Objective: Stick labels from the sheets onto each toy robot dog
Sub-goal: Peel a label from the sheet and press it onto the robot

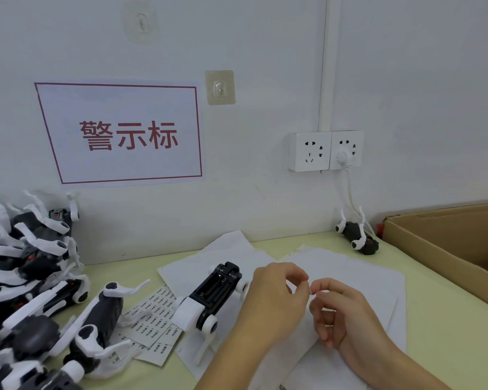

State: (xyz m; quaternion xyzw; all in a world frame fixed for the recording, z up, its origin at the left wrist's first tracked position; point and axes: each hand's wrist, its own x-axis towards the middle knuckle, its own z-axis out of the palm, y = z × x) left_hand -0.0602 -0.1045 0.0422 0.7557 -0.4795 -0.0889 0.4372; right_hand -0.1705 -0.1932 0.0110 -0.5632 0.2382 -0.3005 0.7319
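Observation:
A black-and-white toy robot dog (213, 298) lies belly-up on white paper sheets (358, 277) in the middle of the table. My left hand (273, 302) and my right hand (338, 313) hover just right of it, fingertips meeting and pinching something tiny, likely a label (310, 291), too small to make out. Label sheets (152, 319) with printed rows lie left of that dog, partly under another dog (102, 319) lying on its side. A heap of several more dogs (26, 277) fills the left edge.
One more toy dog (358, 237) lies by the wall under the power sockets (326, 150), near a plugged white cable. An open cardboard box (448, 243) stands at the right. A red-bordered sign (121, 133) hangs on the wall. The table top (440, 319) is pale green.

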